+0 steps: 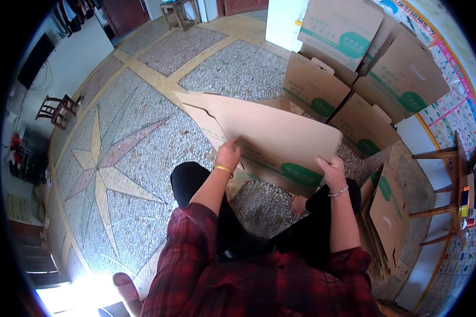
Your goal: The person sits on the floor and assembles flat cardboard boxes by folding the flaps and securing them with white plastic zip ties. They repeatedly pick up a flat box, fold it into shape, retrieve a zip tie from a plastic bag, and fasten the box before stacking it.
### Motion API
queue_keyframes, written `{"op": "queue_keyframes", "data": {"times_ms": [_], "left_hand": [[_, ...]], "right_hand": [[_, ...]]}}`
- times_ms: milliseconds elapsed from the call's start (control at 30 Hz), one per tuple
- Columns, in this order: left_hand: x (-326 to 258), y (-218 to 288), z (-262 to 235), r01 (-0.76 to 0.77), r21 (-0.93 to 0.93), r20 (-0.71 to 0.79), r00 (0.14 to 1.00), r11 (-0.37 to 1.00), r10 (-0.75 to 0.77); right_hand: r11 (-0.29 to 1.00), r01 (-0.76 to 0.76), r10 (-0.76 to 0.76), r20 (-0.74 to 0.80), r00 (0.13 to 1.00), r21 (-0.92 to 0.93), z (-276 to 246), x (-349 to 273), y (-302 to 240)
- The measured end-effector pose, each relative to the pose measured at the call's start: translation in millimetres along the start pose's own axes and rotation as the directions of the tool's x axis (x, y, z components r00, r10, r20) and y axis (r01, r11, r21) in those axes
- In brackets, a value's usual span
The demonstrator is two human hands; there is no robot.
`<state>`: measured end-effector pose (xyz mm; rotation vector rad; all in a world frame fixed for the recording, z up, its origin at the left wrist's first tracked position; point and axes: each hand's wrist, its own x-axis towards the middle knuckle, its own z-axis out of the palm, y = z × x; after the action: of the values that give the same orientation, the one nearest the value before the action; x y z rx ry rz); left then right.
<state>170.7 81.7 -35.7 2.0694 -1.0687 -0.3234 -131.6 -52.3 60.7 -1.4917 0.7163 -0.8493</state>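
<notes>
In front of my knees I hold a partly folded brown cardboard box (pixel 280 121) with green print, tilted above the floor. My left hand (pixel 228 154) is closed on its left part near a crease, with some fingertips hidden by the board. My right hand (pixel 333 171) pinches the right edge, thumb on the near side and the other fingers mostly out of sight behind it. A smaller flap (pixel 206 124) bends down along the left side of the box.
Made-up cardboard boxes (pixel 341 31) are stacked at the back right against a poster-covered wall. Flattened cardboard sheets (pixel 387 216) lean beside my right leg. A wooden stool (pixel 457 185) stands at the far right. One slipper (pixel 126 288) lies at the lower left.
</notes>
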Motion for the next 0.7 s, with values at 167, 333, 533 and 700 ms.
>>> {"op": "queue_keyframes", "data": {"times_ms": [167, 333, 533, 700], "left_hand": [[2, -11, -8, -0.053, -0.083, -0.291, 0.956, 0.995, 0.027], [6, -11, -12, 0.001, -0.279, -0.369, 0.923, 0.960, -0.108], [8, -6, -11, 0.044, -0.358, -0.287, 0.945, 0.933, -0.155], [8, -1, -9, 0.109, -0.359, -0.234, 0.951, 0.927, -0.202]], "right_hand": [[0.998, -0.054, 0.058, 0.096, 0.994, -0.044, 12, 15, 14], [0.979, -0.069, 0.053, 0.087, 0.995, 0.191, -5, 21, 33], [0.954, -0.094, 0.092, 0.021, 0.996, 0.286, -30, 20, 59], [0.940, -0.124, 0.121, 0.029, 0.992, 0.317, -35, 20, 63]]}}
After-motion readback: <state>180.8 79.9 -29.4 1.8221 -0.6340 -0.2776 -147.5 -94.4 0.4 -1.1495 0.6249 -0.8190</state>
